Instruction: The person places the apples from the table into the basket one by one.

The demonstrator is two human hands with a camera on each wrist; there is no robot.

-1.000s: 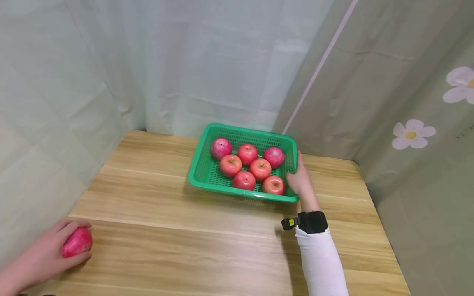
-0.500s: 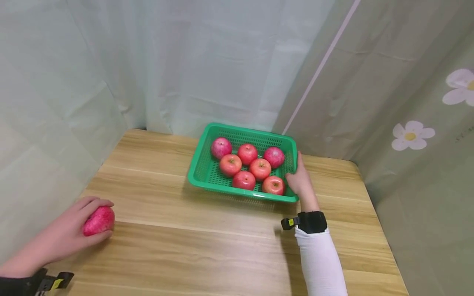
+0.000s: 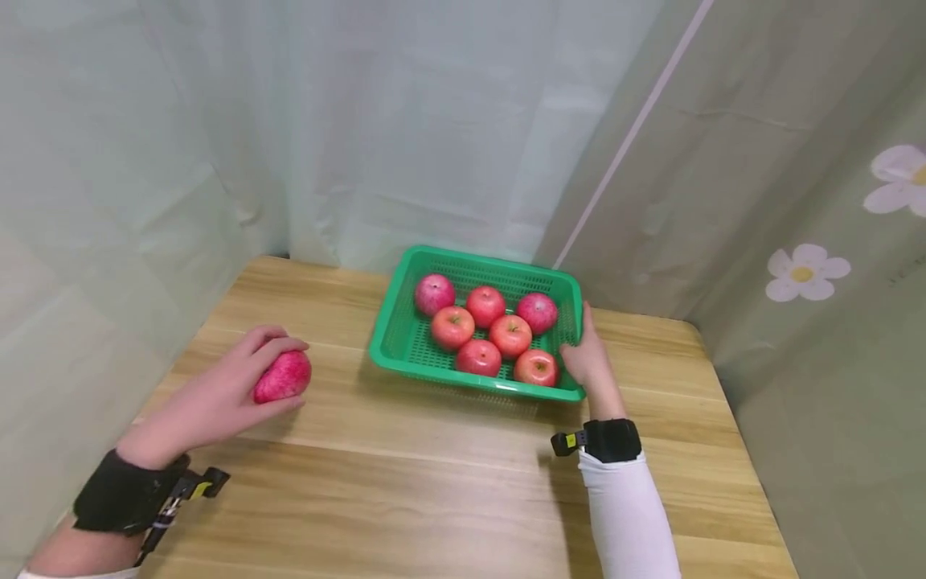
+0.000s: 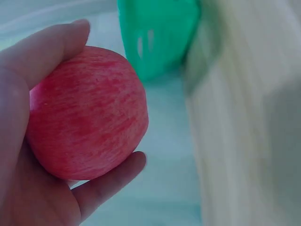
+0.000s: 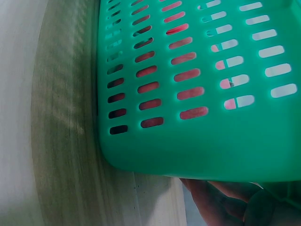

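Note:
In the head view my left hand (image 3: pixel 217 394) grips a red apple (image 3: pixel 284 377) over the left part of the table, thumb on one side and fingers on the other. Up close in the left wrist view, the apple (image 4: pixel 89 115) shows streaky red skin. A green slotted plastic basket (image 3: pixel 415 367) stands near the table's back edge, with several red and pinkish apples (image 3: pixel 510 335) inside. My right hand (image 3: pixel 592 362) holds the basket's right end, thumb over the rim and fingers outside. From the right wrist, the basket's wall (image 5: pixel 197 146) hides most of that hand.
The wooden table (image 3: pixel 434 498) reaches to a pale curtain (image 3: pixel 434 145) behind and on the left. At the right hangs a curtain with white flowers (image 3: pixel 806 273). Each wrist wears a black strap (image 3: pixel 611 440) with a small camera.
My left hand has carried the apple from the table's left edge rightward and farther back, closer to the basket. The right hand and the basket have stayed in place.

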